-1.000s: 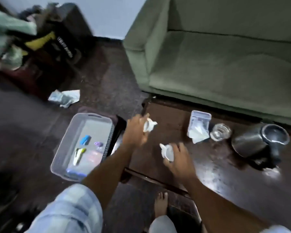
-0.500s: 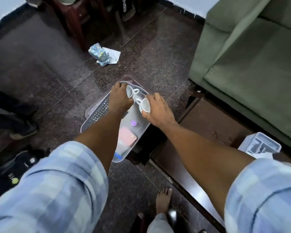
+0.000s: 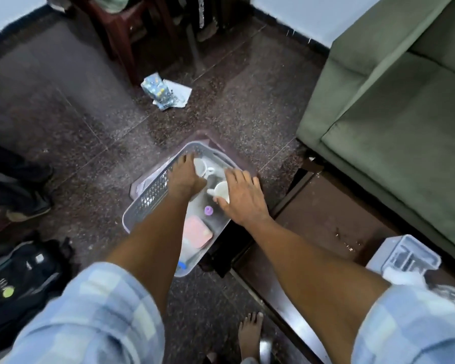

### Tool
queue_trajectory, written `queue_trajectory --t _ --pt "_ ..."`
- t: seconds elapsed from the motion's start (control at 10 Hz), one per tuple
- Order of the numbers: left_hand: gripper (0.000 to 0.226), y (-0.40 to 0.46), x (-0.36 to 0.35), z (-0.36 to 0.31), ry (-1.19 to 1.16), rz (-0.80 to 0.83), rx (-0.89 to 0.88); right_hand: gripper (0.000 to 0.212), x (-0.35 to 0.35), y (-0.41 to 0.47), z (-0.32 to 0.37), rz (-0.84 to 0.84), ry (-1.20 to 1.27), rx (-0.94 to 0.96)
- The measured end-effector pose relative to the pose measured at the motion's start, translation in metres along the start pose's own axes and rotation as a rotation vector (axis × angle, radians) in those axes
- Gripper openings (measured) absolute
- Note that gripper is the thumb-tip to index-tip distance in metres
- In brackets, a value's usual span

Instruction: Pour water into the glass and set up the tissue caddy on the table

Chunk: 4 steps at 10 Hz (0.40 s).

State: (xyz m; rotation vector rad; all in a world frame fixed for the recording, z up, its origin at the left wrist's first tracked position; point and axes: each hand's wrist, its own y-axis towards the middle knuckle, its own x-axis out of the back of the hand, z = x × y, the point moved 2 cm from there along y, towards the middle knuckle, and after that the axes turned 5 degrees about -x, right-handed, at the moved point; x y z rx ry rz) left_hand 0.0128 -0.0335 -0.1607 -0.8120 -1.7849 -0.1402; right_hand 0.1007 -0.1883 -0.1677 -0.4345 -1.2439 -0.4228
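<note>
Reaching down into a grey perforated basket [image 3: 153, 190] on the floor, both arms extended from plaid sleeves. Left hand [image 3: 185, 177] sits at the far end of the basket, fingers curled against a white cup [image 3: 200, 166]; looks like a grip on it, though the palm hides the contact. Right hand [image 3: 243, 197] is wrapped over a second white cup [image 3: 222, 189], thumb under the rim, fingers spread across the top. The two cups sit just beside each other, handles pointing toward the middle.

Also in the basket, nearer the body: a small purple cap [image 3: 208, 210], a pink flat pad [image 3: 198, 231], something blue [image 3: 181, 264] at the near edge, too hidden to identify.

Tissue caddy [image 3: 411, 256], clear plastic, stands on the dark wooden desk [image 3: 326, 222] at lower right, well apart from both hands, white tissue visible at its near side. Right sleeve covers the desk area past it.

Green sofa [image 3: 394, 106] runs behind the desk. Crumpled printed wrapper [image 3: 159, 90] lies on the speckled floor [image 3: 63, 114] further out. Black bag [image 3: 21, 271] at lower left. Bare foot [image 3: 250, 334] beside the desk edge.
</note>
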Motion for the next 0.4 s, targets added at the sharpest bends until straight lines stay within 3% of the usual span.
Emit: queue_trajectory --t 0.2,0.4 --pt "0.072 -0.03 0.099 -0.09 0.064 -0.367 -0.239 0.076 0.156 -0.009 -0.07 -0.186 -0.049 -0.043" --pt "0.084 -0.065 0.215 -0.308 0.074 -0.613 -0.77 0.077 0.401 -0.04 -0.17 -0.586 -0.148 -0.225"
